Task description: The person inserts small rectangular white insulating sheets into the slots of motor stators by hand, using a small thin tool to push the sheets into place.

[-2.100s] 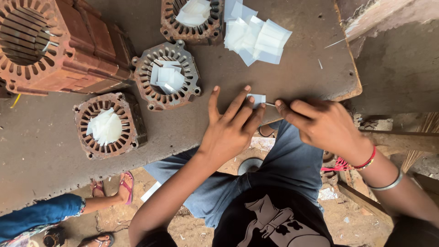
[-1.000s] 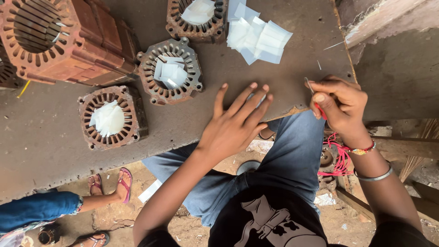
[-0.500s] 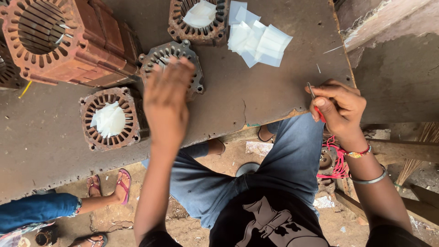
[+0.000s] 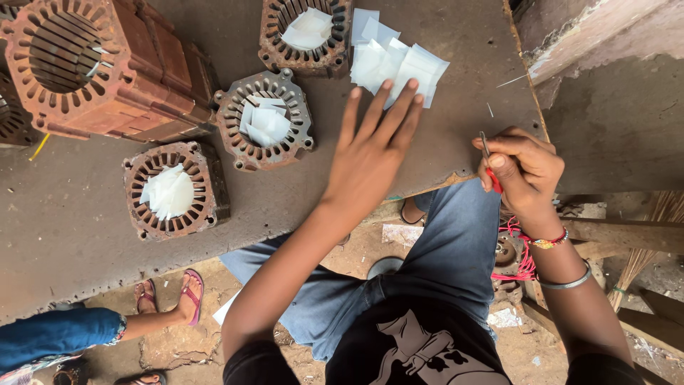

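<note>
Reaching left hand (image 4: 370, 153), fingers spread flat, tips touching white paper slips (image 4: 395, 64) at twelve o'clock; right hand (image 4: 524, 171) farther, pinching red-handled scissors (image 4: 490, 170).

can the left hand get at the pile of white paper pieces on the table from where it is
Probably yes. The left hand lies flat and open on the table, fingertips already at the near edge of the white paper pile, with nothing lying between them.
</note>
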